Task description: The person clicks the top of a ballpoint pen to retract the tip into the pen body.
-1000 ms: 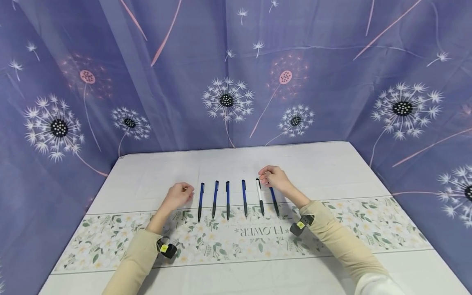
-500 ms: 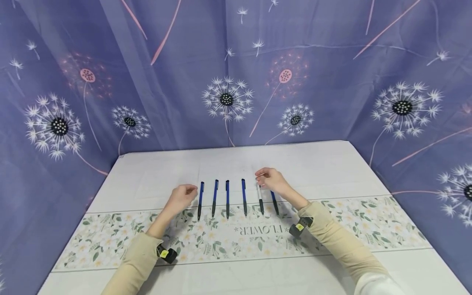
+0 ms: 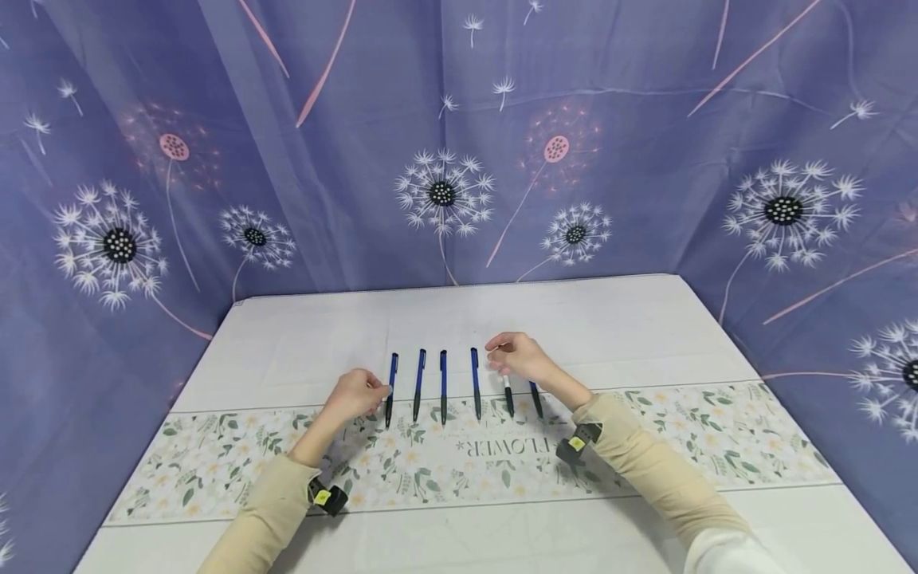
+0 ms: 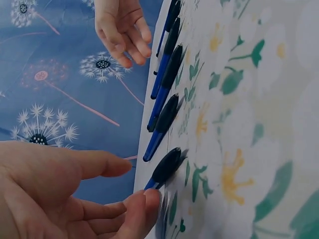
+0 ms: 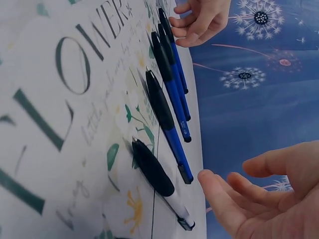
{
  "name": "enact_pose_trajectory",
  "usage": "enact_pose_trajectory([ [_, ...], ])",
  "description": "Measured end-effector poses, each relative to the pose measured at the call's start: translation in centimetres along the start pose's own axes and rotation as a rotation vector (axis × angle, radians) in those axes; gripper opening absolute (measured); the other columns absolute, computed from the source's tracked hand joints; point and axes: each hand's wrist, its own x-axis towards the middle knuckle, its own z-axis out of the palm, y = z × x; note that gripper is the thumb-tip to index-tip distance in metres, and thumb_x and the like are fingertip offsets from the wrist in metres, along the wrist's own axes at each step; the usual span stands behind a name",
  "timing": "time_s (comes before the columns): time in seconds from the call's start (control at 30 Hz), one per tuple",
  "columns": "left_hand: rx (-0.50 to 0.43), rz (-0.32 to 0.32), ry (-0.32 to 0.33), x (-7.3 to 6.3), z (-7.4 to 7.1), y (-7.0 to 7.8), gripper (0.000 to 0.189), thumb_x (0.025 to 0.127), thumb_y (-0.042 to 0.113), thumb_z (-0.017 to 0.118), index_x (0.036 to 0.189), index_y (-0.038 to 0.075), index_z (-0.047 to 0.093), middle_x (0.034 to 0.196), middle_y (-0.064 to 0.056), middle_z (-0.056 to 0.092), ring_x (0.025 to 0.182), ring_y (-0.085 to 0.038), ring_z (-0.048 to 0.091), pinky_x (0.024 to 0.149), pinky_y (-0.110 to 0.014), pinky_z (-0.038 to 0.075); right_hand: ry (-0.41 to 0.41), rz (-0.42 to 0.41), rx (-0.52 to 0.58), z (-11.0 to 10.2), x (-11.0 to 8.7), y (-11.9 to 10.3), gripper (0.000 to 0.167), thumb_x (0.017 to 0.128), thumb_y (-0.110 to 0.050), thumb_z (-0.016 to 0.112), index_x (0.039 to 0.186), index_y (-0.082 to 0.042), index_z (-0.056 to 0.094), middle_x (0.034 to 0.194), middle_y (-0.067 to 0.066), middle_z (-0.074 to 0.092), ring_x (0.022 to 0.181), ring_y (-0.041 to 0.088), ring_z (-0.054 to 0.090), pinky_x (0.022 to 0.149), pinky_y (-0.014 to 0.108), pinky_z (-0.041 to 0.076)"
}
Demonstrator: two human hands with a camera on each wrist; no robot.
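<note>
Several click pens lie side by side in a row on the table, most of them blue with black grips. My left hand (image 3: 356, 393) is at the leftmost blue pen (image 3: 394, 367), its fingertips overlapping the barrel. In the left wrist view the thumb and fingers are spread beside that pen's black grip (image 4: 167, 167), with a gap between them. My right hand (image 3: 525, 359) hovers over the upper part of the white pen (image 3: 508, 396), hiding its top. Its loosely bent fingers (image 5: 219, 194) point toward the neighbouring blue pen (image 5: 167, 119) and hold nothing.
The rightmost blue pen (image 3: 536, 401) is partly covered by the right hand. Two more blue pens, a left one (image 3: 419, 387) and a middle one (image 3: 443, 388), lie between the hands. A floral band (image 3: 287, 494) crosses the white table (image 3: 323, 327); a purple curtain (image 3: 358, 239) hangs behind.
My left hand has moved right and nearer to me, reaching the leftmost pen. The right hand has shifted left from the white pen's top toward the blue pen beside it. The pens stay put.
</note>
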Motion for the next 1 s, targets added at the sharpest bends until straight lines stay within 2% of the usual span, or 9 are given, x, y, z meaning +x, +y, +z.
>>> enact_pose_trajectory([
  [0.17, 0.040, 0.005, -0.022, 0.2, 0.5, -0.4, 0.027, 0.093, 0.020, 0.063, 0.073, 0.002, 0.066, 0.055, -0.004, 0.059, 0.049, -0.015, 0.053, 0.049, -0.022, 0.040, -0.033, 0.007, 0.023, 0.3, 0.1, -0.1, 0.027, 0.098, -0.006, 0.049, 0.118, 0.008, 0.059, 0.107, 0.025, 0.067, 0.093, 0.032, 0.069, 0.075, 0.035, 0.061],
  [0.4, 0.082, 0.018, -0.002, 0.4, 1.1, -0.4, 0.039, 0.090, 0.021, 0.066, 0.055, 0.005, 0.060, 0.046, -0.003, 0.054, 0.041, -0.012, 0.045, 0.043, -0.020, 0.032, -0.055, 0.024, 0.051, 0.6, 0.5, 0.0, 0.026, 0.099, -0.006, 0.047, 0.117, 0.009, 0.059, 0.105, 0.025, 0.066, 0.091, 0.032, 0.069, 0.075, 0.035, 0.061],
  [0.53, 0.137, -0.004, 0.020, 0.6, 1.3, -0.3, 0.038, 0.088, 0.023, 0.069, 0.056, 0.005, 0.065, 0.047, -0.005, 0.058, 0.040, -0.011, 0.045, 0.042, -0.020, 0.032, -0.057, 0.036, 0.041, 0.8, 0.6, -0.2, 0.026, 0.100, -0.008, 0.049, 0.116, 0.008, 0.060, 0.105, 0.023, 0.067, 0.088, 0.028, 0.069, 0.073, 0.034, 0.061],
  [0.7, 0.172, -0.025, 0.031, 0.7, 1.4, -0.1, 0.030, 0.086, 0.022, 0.071, 0.062, 0.004, 0.070, 0.050, -0.006, 0.062, 0.043, -0.014, 0.052, 0.044, -0.021, 0.036, -0.069, 0.052, 0.033, 1.2, 0.6, -0.4, 0.026, 0.100, -0.010, 0.048, 0.116, 0.006, 0.060, 0.104, 0.020, 0.068, 0.088, 0.026, 0.069, 0.074, 0.033, 0.061],
  [1.0, 0.100, -0.003, -0.007, 0.8, 0.9, -0.7, 0.029, 0.088, 0.017, 0.067, 0.063, 0.004, 0.068, 0.053, -0.005, 0.062, 0.048, -0.015, 0.057, 0.050, -0.024, 0.045, -0.109, 0.089, 0.091, 1.5, 1.0, -0.9, 0.029, 0.102, -0.011, 0.044, 0.119, 0.007, 0.058, 0.107, 0.022, 0.066, 0.092, 0.029, 0.069, 0.080, 0.036, 0.060],
])
